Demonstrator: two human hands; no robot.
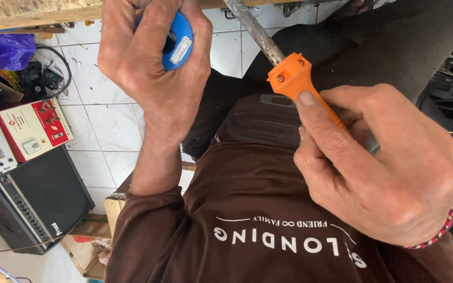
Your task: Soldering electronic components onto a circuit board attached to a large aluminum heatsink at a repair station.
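Fingers of my left hand (153, 57) wrap round a blue spool (178, 41), the grip pressed together on it near the top of the view, close under the wooden edge of the bench (32, 13). I can see only part of the spool's blue rim and its white label between the fingers. My right hand (378, 167) has its grip closed on the orange handle of a soldering iron (294, 81), thumb lying along the handle, the grey metal shaft slanting up and left until it passes out of view at the top edge. I cannot see the tip. The two hands are near each other but apart. Below them is my brown shirt (247, 209) with white lettering. On the white tiled floor (106, 131) to the left sit a black amplifier (32, 204), a red and white box (35, 128) and a purple plastic bag (1, 50).
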